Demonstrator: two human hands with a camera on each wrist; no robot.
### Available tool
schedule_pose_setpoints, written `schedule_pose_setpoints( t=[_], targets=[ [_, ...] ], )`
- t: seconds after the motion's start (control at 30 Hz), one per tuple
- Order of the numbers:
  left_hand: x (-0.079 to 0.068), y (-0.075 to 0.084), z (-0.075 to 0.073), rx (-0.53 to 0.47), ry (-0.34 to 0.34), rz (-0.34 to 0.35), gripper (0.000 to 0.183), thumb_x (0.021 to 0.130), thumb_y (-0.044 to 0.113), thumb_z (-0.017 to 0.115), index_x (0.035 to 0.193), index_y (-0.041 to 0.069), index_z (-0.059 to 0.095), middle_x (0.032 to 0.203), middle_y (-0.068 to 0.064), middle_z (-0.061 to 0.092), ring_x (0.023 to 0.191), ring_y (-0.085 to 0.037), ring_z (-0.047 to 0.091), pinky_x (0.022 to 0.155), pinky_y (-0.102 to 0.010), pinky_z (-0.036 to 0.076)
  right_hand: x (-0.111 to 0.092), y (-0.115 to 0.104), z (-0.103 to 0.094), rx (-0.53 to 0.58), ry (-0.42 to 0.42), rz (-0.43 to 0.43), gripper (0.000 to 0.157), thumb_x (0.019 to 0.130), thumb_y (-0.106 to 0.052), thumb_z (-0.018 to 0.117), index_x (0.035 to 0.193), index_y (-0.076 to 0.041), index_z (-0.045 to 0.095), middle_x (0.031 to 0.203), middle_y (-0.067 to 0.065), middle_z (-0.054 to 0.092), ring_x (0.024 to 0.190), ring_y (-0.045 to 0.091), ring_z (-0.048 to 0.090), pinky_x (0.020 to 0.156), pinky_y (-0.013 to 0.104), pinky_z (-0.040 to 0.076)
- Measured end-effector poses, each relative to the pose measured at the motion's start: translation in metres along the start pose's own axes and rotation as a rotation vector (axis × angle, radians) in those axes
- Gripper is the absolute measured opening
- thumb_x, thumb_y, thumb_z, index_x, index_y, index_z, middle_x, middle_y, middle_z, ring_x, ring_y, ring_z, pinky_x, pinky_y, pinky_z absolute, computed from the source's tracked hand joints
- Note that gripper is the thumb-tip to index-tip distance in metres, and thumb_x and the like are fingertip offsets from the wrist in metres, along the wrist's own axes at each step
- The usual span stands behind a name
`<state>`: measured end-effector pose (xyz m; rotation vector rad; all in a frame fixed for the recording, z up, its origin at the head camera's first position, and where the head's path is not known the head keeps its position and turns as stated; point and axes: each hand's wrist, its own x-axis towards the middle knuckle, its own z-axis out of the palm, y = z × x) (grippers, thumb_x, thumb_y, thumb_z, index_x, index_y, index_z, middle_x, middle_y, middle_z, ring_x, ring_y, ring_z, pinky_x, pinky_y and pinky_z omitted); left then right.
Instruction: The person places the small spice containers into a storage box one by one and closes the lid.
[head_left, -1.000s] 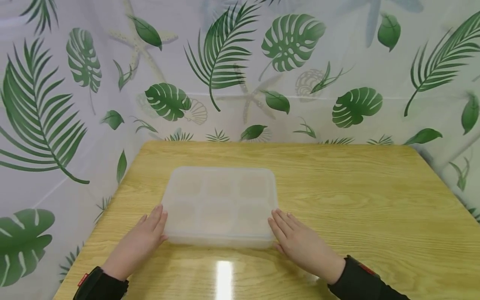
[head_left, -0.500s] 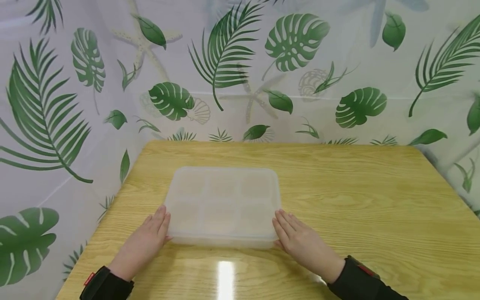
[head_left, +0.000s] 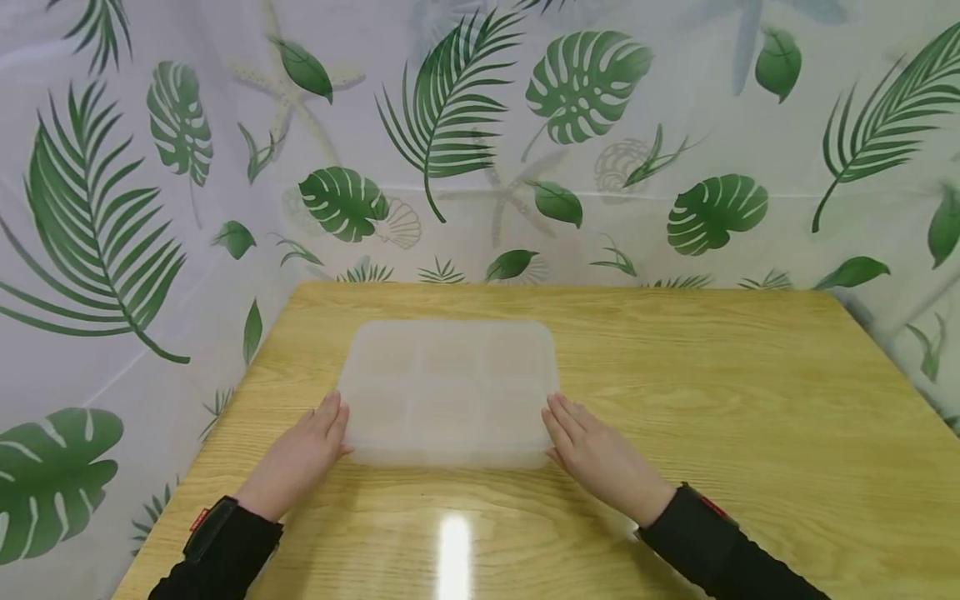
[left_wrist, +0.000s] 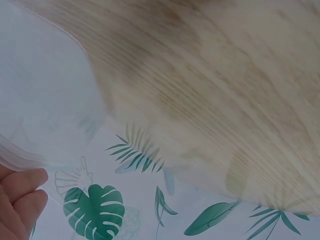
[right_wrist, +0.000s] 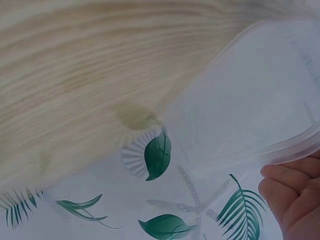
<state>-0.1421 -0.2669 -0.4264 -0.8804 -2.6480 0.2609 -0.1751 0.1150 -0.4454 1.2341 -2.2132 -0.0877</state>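
A translucent white plastic storage box (head_left: pixel 450 392) with several compartments showing through its top lies between the two hands, left of the table's middle. My left hand (head_left: pixel 300 454) grips its left side near the front corner. On the opposite side, my right hand (head_left: pixel 603 458) holds the matching corner, with its fingers along the edge. In the left wrist view, fingertips (left_wrist: pixel 32 180) meet the box's rim (left_wrist: pixel 20 157). Likewise, in the right wrist view, fingers (right_wrist: pixel 282 180) touch the rim (right_wrist: pixel 295 150). Whether the box's underside touches the table cannot be seen clearly.
The wood-grain table (head_left: pixel 712 392) extends well to the right of the box. A leaf-printed white curtain (head_left: pixel 465 108) hangs behind the table and along its left side. A bright light reflection (head_left: pixel 453 550) falls on the front of the table.
Over the last half second, both hands and the box have shifted away from the table's front edge, higher in the head view. The grip at both sides looks the same.
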Motion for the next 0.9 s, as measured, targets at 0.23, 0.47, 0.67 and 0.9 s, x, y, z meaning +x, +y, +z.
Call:
schedule_pose_setpoints(
  t=[0.23,0.47,0.67,0.9],
  targets=[
    [0.009,-0.013,0.01,0.016,0.046,-0.01,0.052,0.08,0.02,0.064,0.112,-0.018,0.05,0.116,-0.034,0.046,0.107,-0.037,0.048,0.082,-0.042,0.044,0.013,0.012,0.013,-0.024,-0.027,0.002,0.065,0.099,-0.028,0.004,0.112,0.013,0.053,0.114,0.028,0.052,0.108,0.033,0.05,0.088,0.04,0.041],
    [0.012,-0.022,0.015,0.023,0.04,-0.021,0.052,0.079,0.02,0.065,0.113,-0.017,0.05,0.117,-0.032,0.047,0.108,-0.036,0.048,0.082,-0.042,0.044,0.021,0.015,0.017,-0.024,-0.077,0.002,0.045,0.095,-0.027,0.041,0.114,0.012,0.052,0.116,0.027,0.051,0.11,0.032,0.048,0.091,0.038,0.039],
    [0.012,-0.026,0.015,0.019,0.039,-0.035,0.052,0.081,0.02,0.063,0.114,-0.018,0.049,0.118,-0.032,0.046,0.109,-0.036,0.047,0.082,-0.042,0.044,0.027,0.015,0.016,-0.028,-0.081,0.009,0.044,0.087,-0.023,0.057,0.113,0.012,0.053,0.115,0.027,0.052,0.11,0.032,0.049,0.09,0.038,0.039],
    [0.015,-0.022,0.013,-0.118,-0.039,-0.143,0.058,0.084,0.027,0.06,0.122,-0.014,0.044,0.126,-0.031,0.04,0.118,-0.037,0.038,0.091,-0.048,0.036,0.03,0.014,0.014,0.136,-0.15,0.113,0.049,0.082,-0.021,0.063,0.116,0.012,0.052,0.119,0.026,0.049,0.114,0.032,0.045,0.092,0.04,0.037]
  ],
)
